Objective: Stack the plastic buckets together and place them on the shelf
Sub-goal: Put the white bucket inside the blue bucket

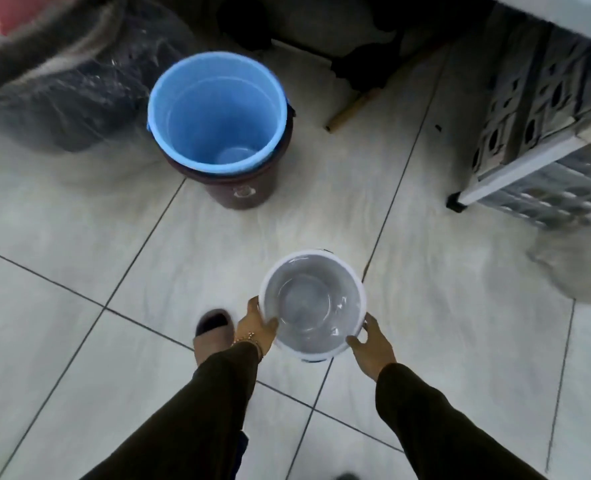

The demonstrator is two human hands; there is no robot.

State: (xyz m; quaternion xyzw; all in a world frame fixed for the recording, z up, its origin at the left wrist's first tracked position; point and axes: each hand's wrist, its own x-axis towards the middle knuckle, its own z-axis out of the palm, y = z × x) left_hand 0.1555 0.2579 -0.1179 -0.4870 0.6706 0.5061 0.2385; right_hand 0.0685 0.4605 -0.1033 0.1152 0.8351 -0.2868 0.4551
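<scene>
Both hands, left hand [256, 328] and right hand [370, 342], each grip clamped on the small white plastic bucket's [313, 303] rim above the floor; the blue plastic bucket [218, 112], nested in a maroon one [249, 192], waits ahead — tilt it entering and it jams crooked.

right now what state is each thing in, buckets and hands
white bucket: upright, empty, held off the floor by its rim
blue bucket: upright, nested in the brown bucket, a small clear cup-like thing at its bottom
brown bucket: standing on the floor, blue one inside it
left hand: grip shut on the white bucket's rim
right hand: grip shut on the white bucket's rim
</scene>
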